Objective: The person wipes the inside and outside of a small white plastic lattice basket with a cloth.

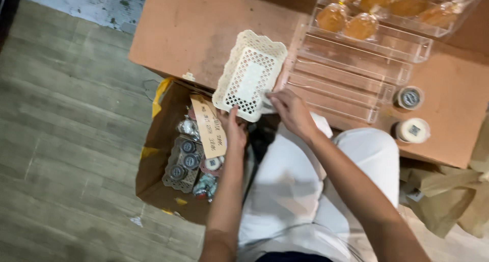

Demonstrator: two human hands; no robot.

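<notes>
At the bottom of the frame are the person's two arms and white lap. The left hand (235,127) is up in the middle of the frame, fingers pinched on the near edge of the basket (249,73). The right hand (291,109) is just beside it, fingers closed on the basket's near right corner. So both hands are holding the same edge, close together but not touching.

The basket is white with little holes. It looks empty. It sits tilted, with its near end hanging off the table (193,32) and its far end resting on the table top.

To do this well, I think both hands should keep a firm hold and lift evenly, because the basket is light and could tip. It should stay flat so it does not bump the clear trays (351,78) right beside it.

Under the left hand, lower left of the middle, is an open brown box (158,155) on the floor. Inside are small jars (188,155) with dark lids and a card (209,127). The basket should not drop on them.

Farther off, at the upper right, wrapped orange cookies (351,20) lie in the clear trays. Two small tubs (411,114) stand on the table at the right.
</notes>
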